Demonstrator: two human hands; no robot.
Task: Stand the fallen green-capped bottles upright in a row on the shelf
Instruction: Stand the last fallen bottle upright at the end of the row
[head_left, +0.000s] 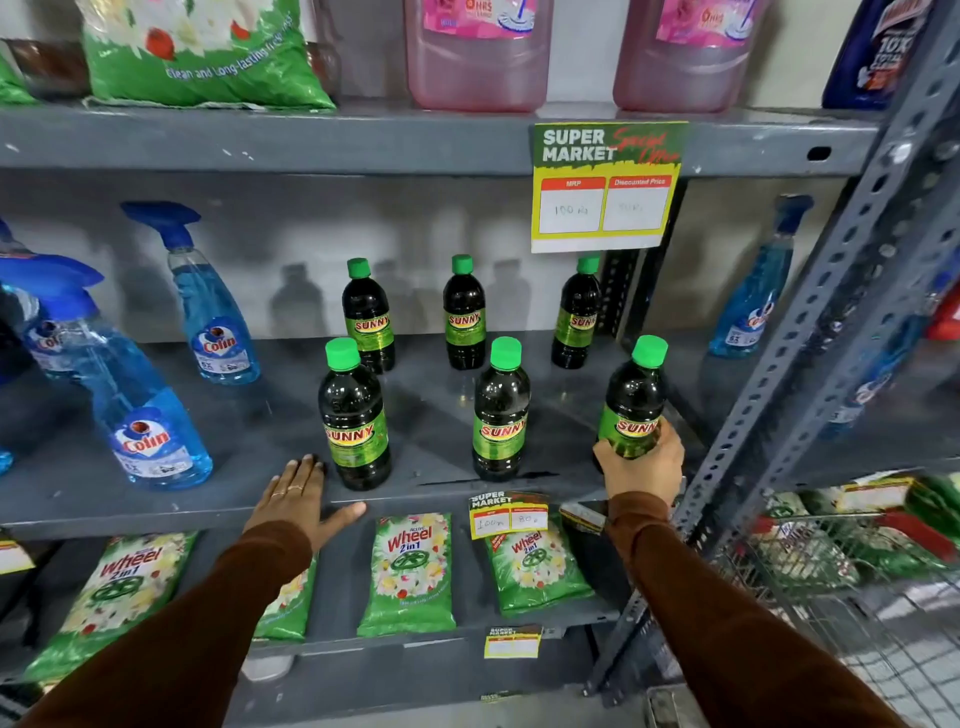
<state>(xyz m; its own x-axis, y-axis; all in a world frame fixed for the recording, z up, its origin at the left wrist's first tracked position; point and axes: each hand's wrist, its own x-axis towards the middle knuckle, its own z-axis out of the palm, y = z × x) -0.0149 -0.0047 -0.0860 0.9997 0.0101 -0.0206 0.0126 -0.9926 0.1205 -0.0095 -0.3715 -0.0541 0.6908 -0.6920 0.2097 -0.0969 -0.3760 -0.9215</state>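
Right hand (641, 465) fingers wrapped round lower body of dark green-capped plastic bottle (635, 397), upright at grey metal shelf (249, 441) front, likely steadying placement. Left hand (298, 496) flat, fingers spread, bracing on shelf edge. Five more bottles upright beyond fingers.

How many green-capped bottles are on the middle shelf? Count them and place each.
6. Back row: left, middle, right. Front row: left, middle, and right, held by the right hand. None looks hidden.
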